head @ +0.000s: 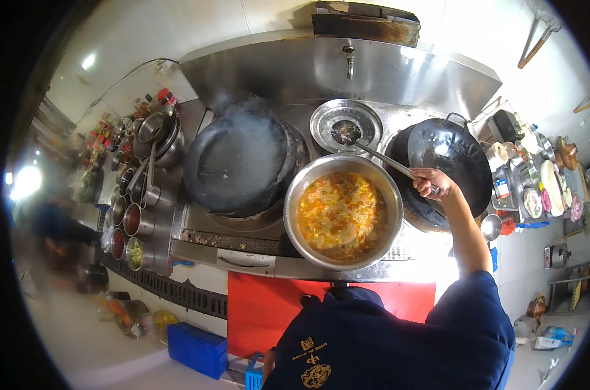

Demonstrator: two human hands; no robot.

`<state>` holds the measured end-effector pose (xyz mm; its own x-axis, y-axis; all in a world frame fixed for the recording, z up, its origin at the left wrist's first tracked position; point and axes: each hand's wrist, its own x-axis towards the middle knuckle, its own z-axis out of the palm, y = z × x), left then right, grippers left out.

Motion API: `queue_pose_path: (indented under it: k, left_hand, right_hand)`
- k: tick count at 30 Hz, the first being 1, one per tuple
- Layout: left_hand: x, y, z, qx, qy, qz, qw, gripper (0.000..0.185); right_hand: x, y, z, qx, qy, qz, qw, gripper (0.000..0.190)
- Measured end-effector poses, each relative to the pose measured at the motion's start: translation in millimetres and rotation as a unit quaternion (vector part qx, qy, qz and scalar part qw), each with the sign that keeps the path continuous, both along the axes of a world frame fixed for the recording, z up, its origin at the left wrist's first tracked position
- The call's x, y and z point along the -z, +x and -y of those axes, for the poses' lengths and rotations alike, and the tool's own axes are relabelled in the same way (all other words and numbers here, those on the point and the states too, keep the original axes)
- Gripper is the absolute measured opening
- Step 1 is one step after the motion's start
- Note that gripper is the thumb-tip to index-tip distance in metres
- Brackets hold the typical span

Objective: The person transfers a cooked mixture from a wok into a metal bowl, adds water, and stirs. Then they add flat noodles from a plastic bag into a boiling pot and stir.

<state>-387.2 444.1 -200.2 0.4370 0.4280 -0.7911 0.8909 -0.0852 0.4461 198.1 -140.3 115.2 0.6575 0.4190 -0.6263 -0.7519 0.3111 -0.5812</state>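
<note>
My right hand (429,184) grips the metal handle of a long ladle (382,157). The ladle's bowl is over or in a shallow stainless steel basin (319,124) behind the large pot; whether it touches the bottom I cannot tell. In front of me a wide stainless steel pot (294,229) holds an orange soup (343,214) with yellow egg-like shreds and red pieces. Below my right hand, a black wok (451,151) leans tilted on the right burner. My left hand is out of view; only a strip of left forearm shows at the bottom edge.
Smoke or steam rises from a dark wok (236,161) on the left burner. Left of it stand metal containers of ingredients (139,219) and a stacked pot with ladles (153,129). A faucet (350,63) juts from the backsplash. A blurred person (56,229) is at far left.
</note>
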Motion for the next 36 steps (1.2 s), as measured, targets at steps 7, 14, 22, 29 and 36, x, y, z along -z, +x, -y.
queue_pose_path:
  k: [7,14,22,29,36]
  left_hand:
    - [6.6,18.5,-10.1,0.039,0.012,0.015,0.999,0.040]
    - [-29.5,45.6,-3.8,-0.022,-0.046,0.066,0.997,0.035]
    - [-24.0,23.2,6.5,-0.020,-0.001,0.022,1.000,0.035]
    - [14.6,-25.5,10.6,0.092,0.145,0.200,0.965,0.060]
    - [6.5,-24.7,18.2,0.028,0.049,0.050,0.997,0.052]
  right_hand:
    - [-59.0,-53.1,25.4,-0.070,-0.219,0.136,0.964,0.054]
    - [-108.9,-66.3,31.9,-0.197,-0.547,0.310,0.752,0.054]
    - [-26.3,13.0,-35.4,-0.148,-0.676,0.447,0.567,0.052]
    - [39.2,66.5,-79.7,-0.182,-0.555,0.303,0.753,0.021]
    - [35.4,45.1,-45.8,0.002,0.045,-0.020,0.999,0.026]
